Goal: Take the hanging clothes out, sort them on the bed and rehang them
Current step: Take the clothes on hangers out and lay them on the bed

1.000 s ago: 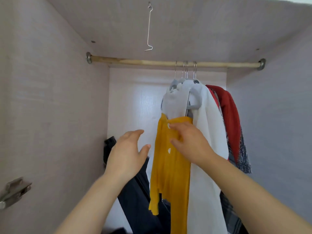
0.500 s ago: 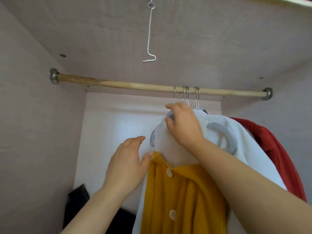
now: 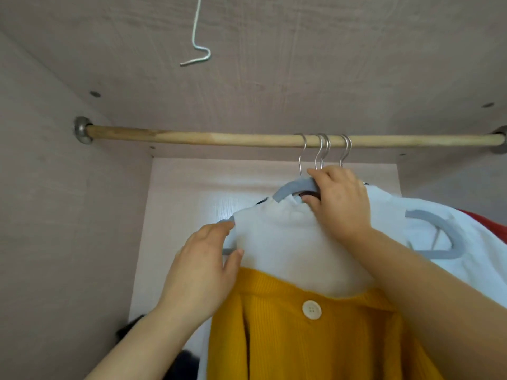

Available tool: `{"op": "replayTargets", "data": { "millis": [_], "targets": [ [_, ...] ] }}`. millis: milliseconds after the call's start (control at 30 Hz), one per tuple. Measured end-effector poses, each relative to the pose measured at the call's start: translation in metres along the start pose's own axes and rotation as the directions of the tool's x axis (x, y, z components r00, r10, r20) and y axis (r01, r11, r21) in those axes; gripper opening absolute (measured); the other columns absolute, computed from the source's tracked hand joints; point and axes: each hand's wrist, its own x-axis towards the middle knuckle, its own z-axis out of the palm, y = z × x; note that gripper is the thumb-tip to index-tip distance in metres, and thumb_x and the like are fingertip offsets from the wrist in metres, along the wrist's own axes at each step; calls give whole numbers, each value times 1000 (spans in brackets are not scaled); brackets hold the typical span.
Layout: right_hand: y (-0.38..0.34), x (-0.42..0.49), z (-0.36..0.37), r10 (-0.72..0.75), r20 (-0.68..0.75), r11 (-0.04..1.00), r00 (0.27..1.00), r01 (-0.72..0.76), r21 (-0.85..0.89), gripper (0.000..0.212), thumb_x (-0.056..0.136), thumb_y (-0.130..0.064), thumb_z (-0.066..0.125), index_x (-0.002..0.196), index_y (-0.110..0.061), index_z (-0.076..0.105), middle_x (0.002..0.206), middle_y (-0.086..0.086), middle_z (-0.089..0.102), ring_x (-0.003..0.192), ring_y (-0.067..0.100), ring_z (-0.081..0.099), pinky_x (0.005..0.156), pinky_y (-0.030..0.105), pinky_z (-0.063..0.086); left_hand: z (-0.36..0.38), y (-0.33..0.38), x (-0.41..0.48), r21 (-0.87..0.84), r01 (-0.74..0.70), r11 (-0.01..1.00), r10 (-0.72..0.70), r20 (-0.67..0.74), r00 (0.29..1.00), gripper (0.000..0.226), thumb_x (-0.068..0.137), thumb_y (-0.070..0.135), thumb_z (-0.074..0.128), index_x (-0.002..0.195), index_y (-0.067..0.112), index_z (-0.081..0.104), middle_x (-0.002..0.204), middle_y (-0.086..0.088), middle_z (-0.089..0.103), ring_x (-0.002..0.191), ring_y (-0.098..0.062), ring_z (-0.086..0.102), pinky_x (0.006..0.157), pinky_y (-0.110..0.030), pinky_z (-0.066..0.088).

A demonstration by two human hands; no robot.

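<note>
Several grey hangers with steel hooks hang on the wooden rail point(image 3: 192, 138) inside the wardrobe. My right hand point(image 3: 340, 198) grips the neck of the front grey hanger point(image 3: 295, 187), just under its hook. That hanger carries a white top point(image 3: 288, 242) with a mustard-yellow buttoned cardigan point(image 3: 301, 338) over its lower part. My left hand point(image 3: 203, 272) rests with relaxed fingers on the hanger's left shoulder and the white top's edge. Behind hangs another white garment point(image 3: 452, 215) on a grey hanger, and a red garment point(image 3: 491, 226) shows at the right.
A bent wire hook point(image 3: 197, 50) dangles from the wardrobe ceiling. Wardrobe walls close in on the left and right. Dark clothing point(image 3: 181, 363) lies low at the bottom left. The rail's left half carries no hangers.
My view has tilted up and moved closer to the rail. My right hand climbed from the cardigan's collar to the hanger's neck and closed on it. My left hand rose to the hanger's left shoulder.
</note>
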Motion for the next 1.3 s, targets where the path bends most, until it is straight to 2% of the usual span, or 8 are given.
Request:
{"op": "replayTargets", "data": {
  "millis": [167,400,533,733,867,967,1133,1300],
  "targets": [
    [3,8,1,-22,-51,996,998,27,86,27,83,-29,64,109,-21,67,101,4,60,97,27,47,77,32,32,-6,5,6,42,-5,999,5,-10,1000,48,91,33,51,136,23,39,134,7,45,122,-11,42,97,-22,32],
    [-9,22,-3,15,-96,986,995,1,165,28,85,-29,61,112,-22,65,105,3,56,100,25,46,70,29,35,-34,13,33,97,-51,994,62,-111,992,51,91,32,52,138,21,37,133,3,47,120,-13,43,88,-19,29],
    [-34,28,-18,2,-159,964,987,40,263,29,85,-33,62,113,-27,64,109,-1,56,103,22,51,72,27,34,-47,16,37,128,-46,991,67,-165,984,51,89,33,53,136,18,40,133,0,47,121,-16,42,96,-28,35],
    [-95,-36,-35,-100,-175,847,980,176,502,29,79,-31,68,108,-31,66,100,-6,57,86,8,50,65,27,40,-64,7,-9,123,32,992,-4,-228,974,46,87,37,50,129,19,48,124,0,54,117,-20,46,99,-41,37],
    [-133,-109,-32,-123,-141,741,982,185,646,28,73,-34,65,101,-33,68,94,-14,57,86,6,48,58,25,44,-74,-9,-85,143,90,986,-62,-190,980,41,84,39,48,124,28,53,101,11,60,94,-6,50,83,-37,44],
    [-155,-168,-26,-152,-48,694,987,141,706,29,71,-32,64,99,-32,69,100,-15,50,88,4,49,53,16,38,-79,-20,-149,139,182,973,-158,-167,973,38,80,32,52,117,31,59,84,19,56,78,-1,49,72,-29,45],
    [-184,-270,-16,-202,142,536,969,-11,844,30,69,-26,67,99,-25,71,93,-11,59,81,8,52,66,22,41,-91,-19,-248,248,336,908,-321,-102,942,37,78,22,60,114,27,63,75,29,45,75,-3,47,65,-22,43],
    [-206,-350,-22,-337,251,400,907,-104,910,28,66,-25,74,94,-22,72,89,-9,62,82,9,52,59,17,43,-108,3,-330,405,477,780,-464,-137,875,31,74,21,64,105,24,68,68,27,43,74,-9,50,60,-19,40]
  ]
}}
